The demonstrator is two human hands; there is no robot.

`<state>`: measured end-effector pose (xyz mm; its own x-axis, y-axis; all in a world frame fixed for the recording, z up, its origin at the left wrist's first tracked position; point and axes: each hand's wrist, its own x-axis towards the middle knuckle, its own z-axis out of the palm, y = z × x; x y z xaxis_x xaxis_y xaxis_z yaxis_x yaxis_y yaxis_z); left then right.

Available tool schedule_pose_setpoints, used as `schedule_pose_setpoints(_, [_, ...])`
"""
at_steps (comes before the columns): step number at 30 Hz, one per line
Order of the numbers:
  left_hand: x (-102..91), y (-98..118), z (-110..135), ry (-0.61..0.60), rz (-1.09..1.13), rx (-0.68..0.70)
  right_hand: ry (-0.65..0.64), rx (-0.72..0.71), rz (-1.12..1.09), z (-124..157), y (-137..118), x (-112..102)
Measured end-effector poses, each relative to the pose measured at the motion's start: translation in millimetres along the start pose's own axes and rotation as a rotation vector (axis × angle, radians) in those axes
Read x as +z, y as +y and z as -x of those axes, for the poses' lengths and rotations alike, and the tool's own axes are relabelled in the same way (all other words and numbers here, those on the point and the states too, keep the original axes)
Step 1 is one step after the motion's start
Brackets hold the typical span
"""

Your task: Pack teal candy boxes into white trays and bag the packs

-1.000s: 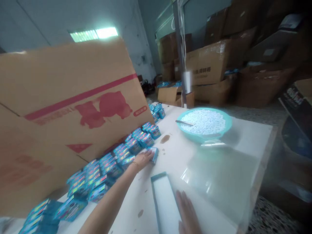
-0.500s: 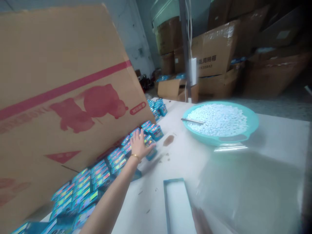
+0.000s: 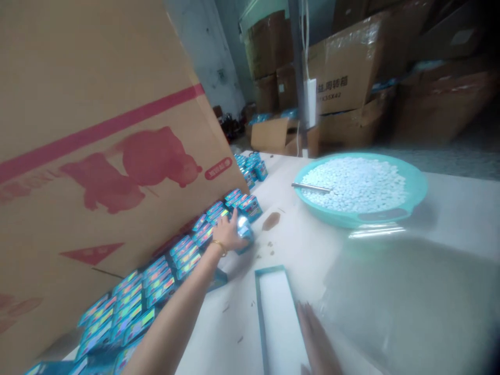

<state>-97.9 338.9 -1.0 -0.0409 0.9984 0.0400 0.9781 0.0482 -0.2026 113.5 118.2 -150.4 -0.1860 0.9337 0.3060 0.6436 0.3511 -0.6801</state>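
Observation:
My left hand (image 3: 227, 233) reaches out across the white table (image 3: 449, 203) and is closed round a small blue box (image 3: 245, 232) at the end of a long row of small blue boxes (image 3: 156, 281). My right hand (image 3: 318, 344) lies flat with fingers stretched out at the bottom edge, beside a long shallow tray (image 3: 275, 317) with a teal rim and white inside. A clear plastic sheet (image 3: 410, 297) lies to the right of that hand.
A big cardboard carton (image 3: 97, 135) with a red bear print leans over the rows of boxes on the left. A teal basin (image 3: 359, 190) full of small white pellets, with a metal scoop, stands further back. Brown cartons (image 3: 344, 78) are stacked behind the table.
My left hand went from resting spread on the boxes to gripping one box at the row's end. The view has tilted down and closer; my right hand shows again beside the tray.

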Motion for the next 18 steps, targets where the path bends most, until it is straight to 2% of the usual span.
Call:
schedule_pose_setpoints(2, [-10.0,-1.2,-1.9,-0.028,0.051,-0.004,-0.024,0.007,-0.039,1.6,-2.4,-5.9])
schedule_pose_setpoints(4, [-22.4,-2.9,6.3,0.019,0.149,0.017,-0.037,-0.001,-0.078,2.3,-5.1,-12.0])
schedule_pose_setpoints(7, [-44.5,-7.5,38.6,0.183,0.361,0.130,-0.031,0.007,-0.111,1.3,-10.0,-18.7])
schedule_pose_setpoints(9, [-56.4,-9.4,67.9,0.203,0.525,0.236,-0.024,0.014,-0.123,0.0,-13.5,-21.1])
schedule_pose_setpoints(11, [-60.6,-7.3,97.4,0.114,0.653,0.327,-0.018,0.015,-0.126,-1.0,-16.4,-22.3])
schedule_pose_setpoints(13, [-57.4,-0.2,121.7,0.001,0.676,0.392,-0.002,0.010,-0.122,-1.2,-18.0,-22.5])
schedule_pose_setpoints(15, [-52.0,10.4,137.9,-0.078,0.591,0.453,0.021,0.001,-0.118,-0.8,-18.5,-22.1])
schedule_pose_setpoints(18, [-51.6,26.2,146.7,-0.142,0.420,0.512,0.044,-0.012,-0.119,0.2,-18.5,-21.2])
